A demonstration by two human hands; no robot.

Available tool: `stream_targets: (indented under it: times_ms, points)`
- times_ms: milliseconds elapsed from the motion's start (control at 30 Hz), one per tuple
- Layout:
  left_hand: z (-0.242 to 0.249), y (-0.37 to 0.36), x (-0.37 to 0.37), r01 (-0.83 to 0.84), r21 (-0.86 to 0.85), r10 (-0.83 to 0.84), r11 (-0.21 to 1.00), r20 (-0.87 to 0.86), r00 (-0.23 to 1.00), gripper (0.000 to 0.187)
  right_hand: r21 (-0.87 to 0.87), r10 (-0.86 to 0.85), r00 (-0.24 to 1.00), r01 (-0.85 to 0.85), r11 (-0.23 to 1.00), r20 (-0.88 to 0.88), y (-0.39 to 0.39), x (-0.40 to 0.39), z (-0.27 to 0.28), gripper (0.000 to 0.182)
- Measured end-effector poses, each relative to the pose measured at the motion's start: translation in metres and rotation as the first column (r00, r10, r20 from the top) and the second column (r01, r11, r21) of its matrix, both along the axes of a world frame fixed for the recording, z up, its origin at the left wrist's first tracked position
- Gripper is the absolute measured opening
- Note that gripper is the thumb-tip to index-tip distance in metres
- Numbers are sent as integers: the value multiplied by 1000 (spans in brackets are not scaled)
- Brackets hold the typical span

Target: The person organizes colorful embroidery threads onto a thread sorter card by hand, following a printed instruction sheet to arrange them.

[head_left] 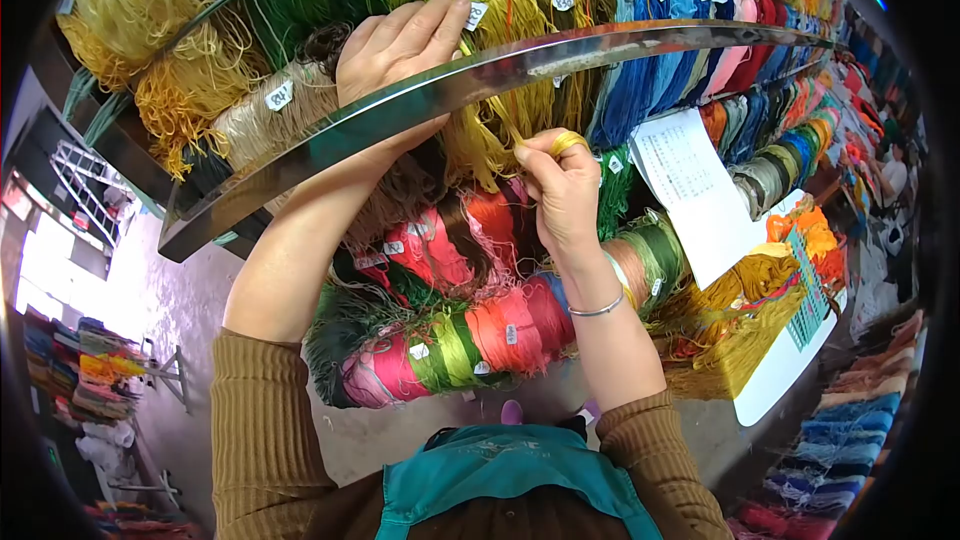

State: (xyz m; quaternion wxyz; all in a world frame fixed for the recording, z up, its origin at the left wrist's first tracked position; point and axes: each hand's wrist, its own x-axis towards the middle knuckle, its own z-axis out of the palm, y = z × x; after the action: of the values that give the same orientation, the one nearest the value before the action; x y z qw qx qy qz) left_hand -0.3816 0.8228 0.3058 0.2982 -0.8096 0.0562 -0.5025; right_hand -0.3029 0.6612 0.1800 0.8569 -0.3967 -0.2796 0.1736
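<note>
while left hand [400, 40] rests on skeins, right hand [562, 190] grip pinches yellow thread [500, 120]

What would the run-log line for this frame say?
left hand: rests on olive-yellow thread bundles above metal rail | right hand: pinches yellow thread | paper sheet hangs right

Both arms raised forward, forearms bare, brown ribbed sleeves pushed back toward the elbows. Left hand [395, 40] reaches highest, palm down, fingers extended together and laid flat, wrist partly hidden. Right hand [560, 185] lower and nearer, fingers curled inward, thumb and forefinger pinched together at the top. Thin metal bangle on the right wrist.
</note>
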Motion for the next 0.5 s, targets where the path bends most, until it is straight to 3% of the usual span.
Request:
stream_targets:
  times_ms: [300,333,400,467,500]
  points:
    - [2,-5,-1,14,-42,-14,999,-9,1000,41,151,114,992,-104,983,-56,-1,-7,1,6]
    - [1,-2,0,5,-12,-5,1000,3,1000,43,151,113,992,-103,983,-57,-4,-7,2,6]
    - [0,0,1,-8,17,8,1000,13,1000,46,135,329,935,-312,940,-133,-12,-8,5,2]
    - [-1,1,2,-6,23,6,1000,19,1000,45,106,346,934,-336,936,-95,-10,-7,-2,4]
    - [0,0,1,-6,22,6,1000,17,1000,45,34,253,965,-251,967,-75,-9,-11,1,6]
